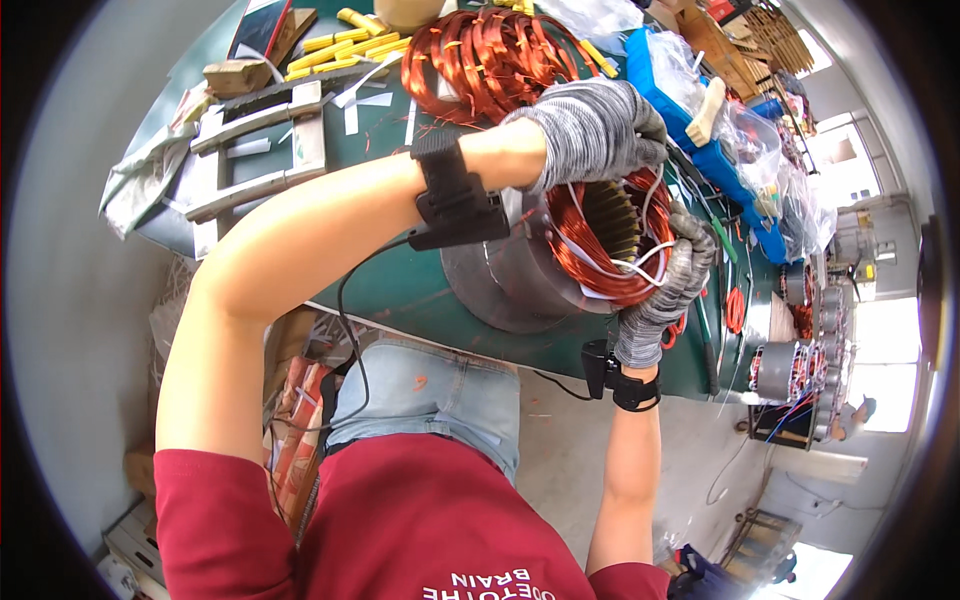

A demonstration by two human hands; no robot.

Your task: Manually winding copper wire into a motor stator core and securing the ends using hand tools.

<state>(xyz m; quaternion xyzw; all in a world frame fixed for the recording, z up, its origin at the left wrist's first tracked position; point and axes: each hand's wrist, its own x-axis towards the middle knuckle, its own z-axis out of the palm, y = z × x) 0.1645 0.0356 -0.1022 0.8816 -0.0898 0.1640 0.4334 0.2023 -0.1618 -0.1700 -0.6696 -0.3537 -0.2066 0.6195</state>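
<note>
A grey cylindrical motor stator (pixel 503 285) lies on its side on the green table, its open end turned to the right. Red-brown copper windings (pixel 585 262) ring that opening, with white sleeved leads (pixel 625 266) looped across them. My left hand (pixel 600 130), in a grey knitted glove, bends over the far upper side of the windings with its fingers curled; what its fingertips hold is hidden. My right hand (pixel 668 285), gloved alike, is closed around the near right edge of the windings, by the white leads.
Bundled copper coils (pixel 490 62) and yellow rolls (pixel 350 50) lie at the back. A wooden frame (pixel 265 140) stands at the left. On the right is a blue tray (pixel 655 95) with plastic bags and a brush. More stators (pixel 785 370) stand farther right.
</note>
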